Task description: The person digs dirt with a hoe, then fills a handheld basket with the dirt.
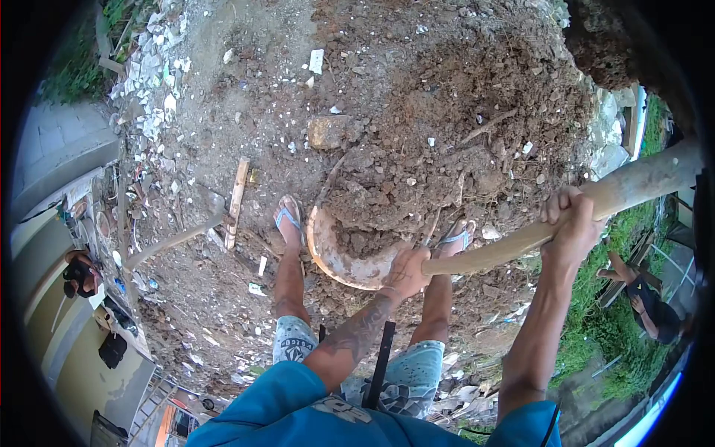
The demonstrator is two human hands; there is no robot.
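Note:
A thick wooden handle [506, 249] runs from between my feet up to the right edge of the view. My left hand [406, 272] is wrapped round its lower end. Farther up, my right hand [575, 220] grips the same handle, fingers closed over it. The handle's far end, at the top right, is dark and partly out of view. Between my sandalled feet lies a round, shallow basin [324, 246], its rim showing on the near left side, with brown soil [372, 194] heaped in and behind it.
Another long-handled tool [171, 243] lies at the left beside a wooden board [237, 201]. A stone block [326, 132] sits beyond the basin. Rubble [153, 71] lines the upper left. One person [80, 276] is at the far left, another [646, 305] on grass at the right.

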